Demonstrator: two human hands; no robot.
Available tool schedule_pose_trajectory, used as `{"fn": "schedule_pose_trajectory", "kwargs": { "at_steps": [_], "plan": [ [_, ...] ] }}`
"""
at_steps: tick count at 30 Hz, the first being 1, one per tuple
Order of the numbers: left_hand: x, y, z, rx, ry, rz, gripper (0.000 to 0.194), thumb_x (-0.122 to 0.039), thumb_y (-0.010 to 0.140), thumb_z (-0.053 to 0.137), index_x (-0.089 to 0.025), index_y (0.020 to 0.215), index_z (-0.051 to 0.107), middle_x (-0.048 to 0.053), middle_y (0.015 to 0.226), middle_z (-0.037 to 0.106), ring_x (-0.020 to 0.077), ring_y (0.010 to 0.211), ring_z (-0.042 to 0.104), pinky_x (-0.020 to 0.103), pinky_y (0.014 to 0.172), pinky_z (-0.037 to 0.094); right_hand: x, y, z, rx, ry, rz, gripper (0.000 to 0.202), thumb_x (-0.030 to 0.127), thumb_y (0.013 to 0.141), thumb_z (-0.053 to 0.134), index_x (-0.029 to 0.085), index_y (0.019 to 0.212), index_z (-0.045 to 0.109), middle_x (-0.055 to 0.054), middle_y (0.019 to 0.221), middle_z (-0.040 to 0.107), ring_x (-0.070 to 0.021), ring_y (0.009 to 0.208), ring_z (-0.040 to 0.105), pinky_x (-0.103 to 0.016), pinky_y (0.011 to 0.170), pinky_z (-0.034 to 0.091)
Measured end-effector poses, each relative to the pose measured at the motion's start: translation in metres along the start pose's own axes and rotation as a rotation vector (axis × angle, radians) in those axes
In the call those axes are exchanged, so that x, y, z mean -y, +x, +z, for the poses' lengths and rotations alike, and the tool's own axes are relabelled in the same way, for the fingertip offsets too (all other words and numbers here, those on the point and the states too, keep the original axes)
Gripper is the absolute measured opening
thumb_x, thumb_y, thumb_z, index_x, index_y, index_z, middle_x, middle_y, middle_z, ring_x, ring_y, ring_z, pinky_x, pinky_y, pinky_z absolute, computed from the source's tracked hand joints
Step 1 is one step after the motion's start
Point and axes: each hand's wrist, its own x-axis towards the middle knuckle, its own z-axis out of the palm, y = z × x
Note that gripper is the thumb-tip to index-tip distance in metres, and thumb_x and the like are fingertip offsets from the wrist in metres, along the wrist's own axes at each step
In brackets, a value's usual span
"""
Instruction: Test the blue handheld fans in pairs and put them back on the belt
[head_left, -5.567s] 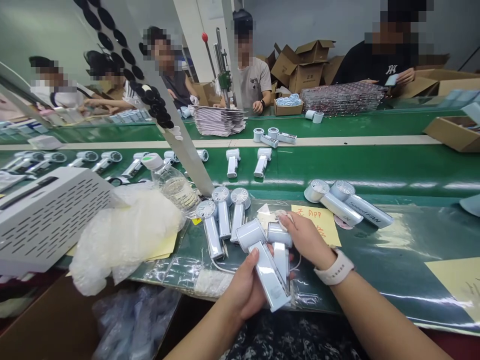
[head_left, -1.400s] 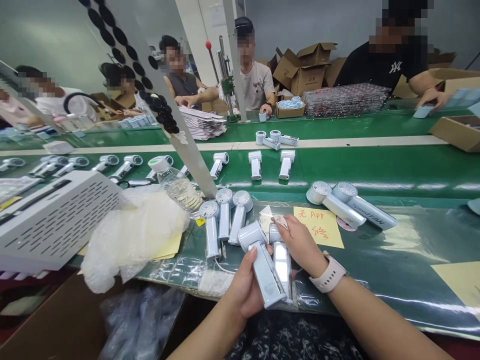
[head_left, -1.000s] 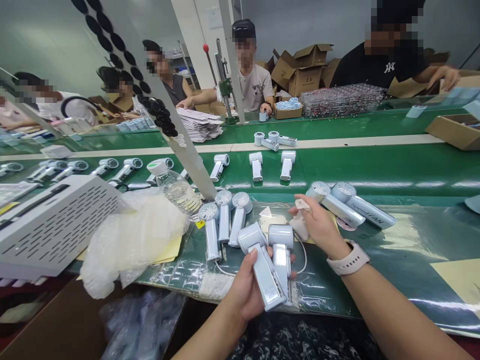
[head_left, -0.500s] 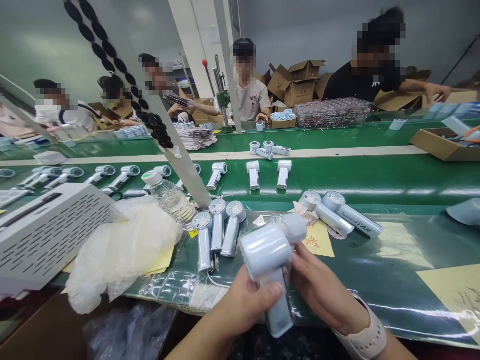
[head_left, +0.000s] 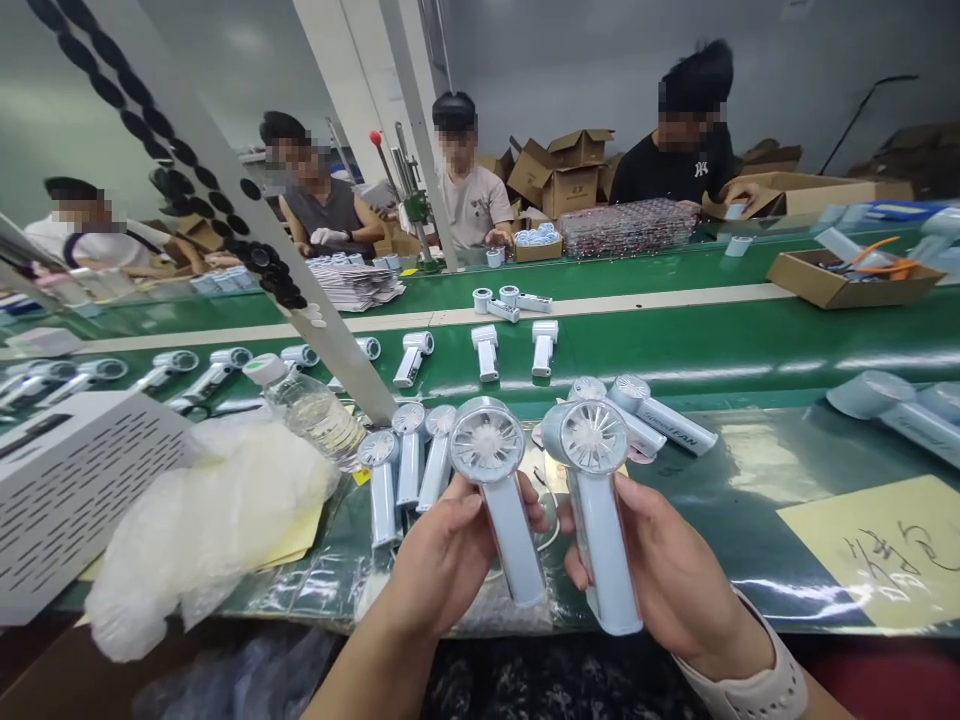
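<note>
My left hand (head_left: 446, 555) is closed round the handle of a pale blue handheld fan (head_left: 514, 540), its round grille tilted up towards me. Close beside it, my right hand (head_left: 667, 565) grips a second pale blue fan (head_left: 611, 550), whose grille also faces me. The two fans are held upright over the table's front edge, slightly apart. Just left of them, three similar fans (head_left: 384, 500) lie on the green table. Behind my right hand are two more fans (head_left: 675, 422), one lettered "FAN".
A plastic bottle (head_left: 319, 410), a crumpled plastic bag (head_left: 202, 510) and a white slotted box (head_left: 82, 490) are at left. A slanted post (head_left: 337, 355) rises behind. Yellow paper (head_left: 877, 550) lies at right. Several people work across the green conveyor (head_left: 645, 345).
The two fans, overlapping before, are now apart and side by side, with their grilles turned towards me. The camera view has shifted right.
</note>
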Motion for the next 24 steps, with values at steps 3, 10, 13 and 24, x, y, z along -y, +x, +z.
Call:
{"fn": "schedule_pose_trajectory", "kwargs": {
  "at_steps": [3,10,13,24],
  "plan": [
    [0.0001,-0.0018,-0.0011,-0.009,0.056,0.005,0.026,-0.03,0.083,0.067,-0.017,0.106,0.067,0.008,0.1,0.07,0.0236,0.092,0.068,0.037,0.087,0.053,0.004,-0.0007,-0.001,-0.037,0.034,-0.115,0.029,0.048,0.08,0.074,0.023,0.095,0.074,-0.002,0.087,0.073,-0.0169,0.07,0.068,-0.028,0.067,0.056],
    [0.0065,0.0017,-0.0063,-0.064,0.251,0.054,0.038,-0.034,0.075,0.081,-0.02,0.108,0.069,0.006,0.1,0.072,0.0193,0.094,0.066,0.031,0.088,0.051,0.0049,0.0011,0.0009,-0.206,0.065,-0.126,0.065,0.042,0.083,0.073,0.032,0.142,0.047,-0.004,0.089,0.076,-0.0194,0.073,0.071,-0.031,0.066,0.058],
    [0.0071,0.0021,-0.0067,-0.031,0.296,0.029,0.05,-0.04,0.074,0.081,-0.019,0.116,0.065,0.009,0.106,0.072,0.0222,0.097,0.067,0.034,0.088,0.052,0.0036,0.0017,0.0025,-0.215,0.044,-0.088,0.064,0.04,0.085,0.072,0.029,0.143,0.047,-0.007,0.086,0.077,-0.0191,0.067,0.07,-0.031,0.063,0.059],
    [0.0053,0.0014,-0.0076,-0.066,0.366,-0.068,0.073,-0.057,0.068,0.08,-0.015,0.124,0.058,0.017,0.109,0.072,0.0298,0.096,0.07,0.038,0.078,0.054,-0.0042,0.0033,0.0009,-0.178,0.069,-0.078,0.029,0.038,0.089,0.064,0.023,0.114,0.065,-0.006,0.084,0.076,-0.0175,0.065,0.067,-0.029,0.063,0.057]
  ]
}}
